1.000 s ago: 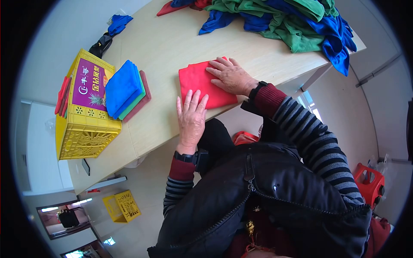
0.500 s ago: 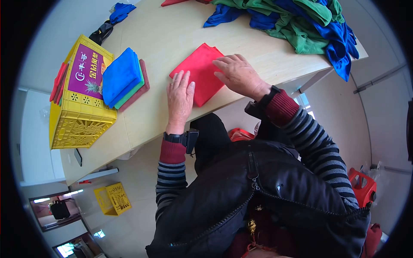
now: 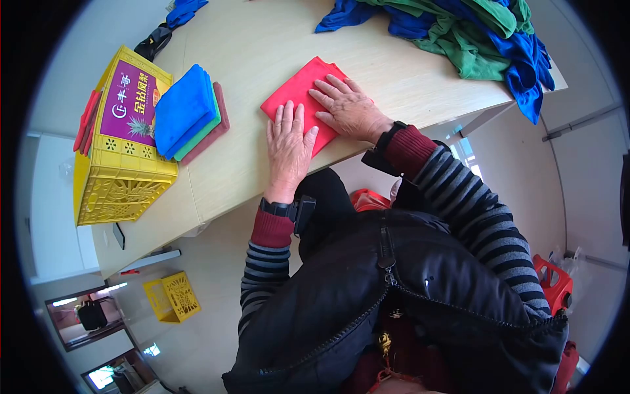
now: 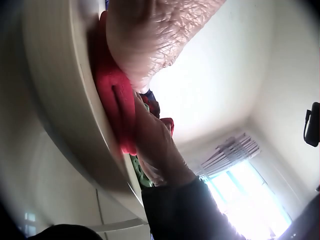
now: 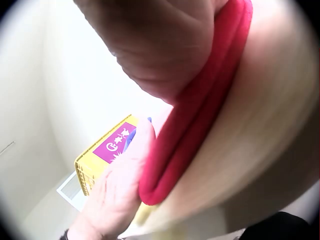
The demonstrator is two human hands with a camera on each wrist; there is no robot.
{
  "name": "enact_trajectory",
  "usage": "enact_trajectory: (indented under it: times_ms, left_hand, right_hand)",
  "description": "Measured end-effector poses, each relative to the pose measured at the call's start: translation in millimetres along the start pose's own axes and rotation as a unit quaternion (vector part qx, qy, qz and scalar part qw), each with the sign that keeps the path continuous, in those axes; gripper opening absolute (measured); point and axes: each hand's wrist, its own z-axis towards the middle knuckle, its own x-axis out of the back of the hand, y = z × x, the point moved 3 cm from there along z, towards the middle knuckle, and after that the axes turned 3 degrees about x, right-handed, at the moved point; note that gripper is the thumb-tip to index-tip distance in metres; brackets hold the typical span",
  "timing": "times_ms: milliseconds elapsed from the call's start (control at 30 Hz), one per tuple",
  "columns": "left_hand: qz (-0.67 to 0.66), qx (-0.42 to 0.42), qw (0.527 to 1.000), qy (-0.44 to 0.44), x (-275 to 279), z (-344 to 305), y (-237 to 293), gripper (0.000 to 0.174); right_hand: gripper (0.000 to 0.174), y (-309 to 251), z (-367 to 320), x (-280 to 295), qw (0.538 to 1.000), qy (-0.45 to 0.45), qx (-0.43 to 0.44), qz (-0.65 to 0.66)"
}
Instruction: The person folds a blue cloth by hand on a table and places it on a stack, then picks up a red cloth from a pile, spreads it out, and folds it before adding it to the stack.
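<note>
Left hand (image 3: 289, 148) further onto red cloth (image 3: 300, 84)

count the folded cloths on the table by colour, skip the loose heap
red cloth, under left hand and right hand: 1
blue cloth, stacked on top: 1
green cloth, beneath it: 1
dark red cloth, lowest: 1
total: 4

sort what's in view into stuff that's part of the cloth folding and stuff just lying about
In hand: red cloth, pressed flat by left hand and right hand; folded stack; unfolded pile.
Lying about: yellow crate; red stool.
</note>
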Motion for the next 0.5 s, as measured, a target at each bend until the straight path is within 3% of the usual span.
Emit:
enact_trajectory:
  times_ms: [167,500]
  left_hand:
    - [0.003,-0.022,1.0,-0.005,13.5,-23.0,29.3,0.063]
    - [-0.007,-0.019,1.0,0.004,6.6,-28.9,28.0,0.064]
  right_hand:
    - [0.06,-5.7,-0.5,11.2,1.0,-0.02,-0.017,-0.01]
    - [0.061,-6.9,-3.8,-2.1,1.0,0.018,0.011,0.006]
